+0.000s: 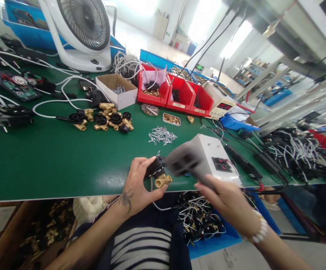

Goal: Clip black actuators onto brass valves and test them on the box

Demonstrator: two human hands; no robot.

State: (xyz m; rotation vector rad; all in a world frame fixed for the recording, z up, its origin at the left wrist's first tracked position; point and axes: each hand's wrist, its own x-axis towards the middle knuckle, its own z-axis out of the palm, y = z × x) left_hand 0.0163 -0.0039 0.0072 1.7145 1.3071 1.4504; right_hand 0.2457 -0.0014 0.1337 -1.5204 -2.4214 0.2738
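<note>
My left hand (140, 180) grips a brass valve (163, 181) topped by a round black plastic fitting (158, 165), near the bench's front edge. A small wire clip (158, 153) stands at the fitting's top. Below it hangs a white cable (159, 208). In my right hand (227, 202) is the narrow end of a dark grey piece (184, 159) with square recesses; motion smears it, so its kind is unclear. It is just right of the black fitting; whether they touch I cannot tell. A pile of wire clips (162, 135) lies beyond my hands.
A white box with terminals (212, 157) stands on the right, beside a black-handled tool (244, 163). Further back are red bins (179, 103), a cardboard box (123, 98), a fan (86, 37) and brass valves (108, 108). A blue crate (210, 247) of cabled parts sits below the bench.
</note>
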